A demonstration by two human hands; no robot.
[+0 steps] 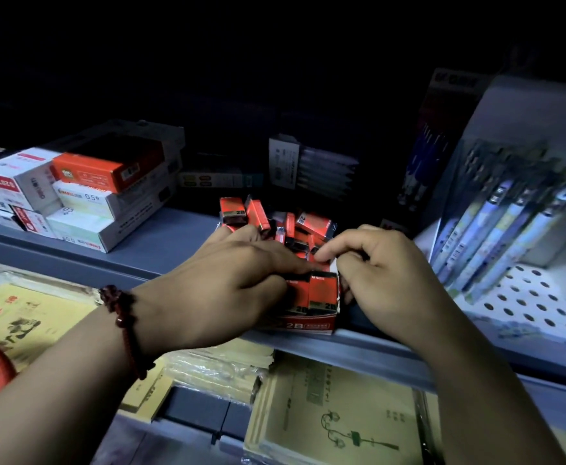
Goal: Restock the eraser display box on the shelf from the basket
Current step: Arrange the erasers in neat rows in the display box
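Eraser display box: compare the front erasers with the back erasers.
In the eraser display box, the front erasers stand upright in a row, labels forward; the back erasers lie heaped at mixed tilts. The left hand and right hand pinch the front erasers; the back erasers lie farther in. Both are red-and-black, marked 2B.

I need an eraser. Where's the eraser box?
Head view, centre: the eraser box sits at the shelf edge between left hand and right hand, pen packs on its right.

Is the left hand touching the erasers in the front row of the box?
Touching. In the head view, the left hand pinches the front erasers between thumb and fingers.
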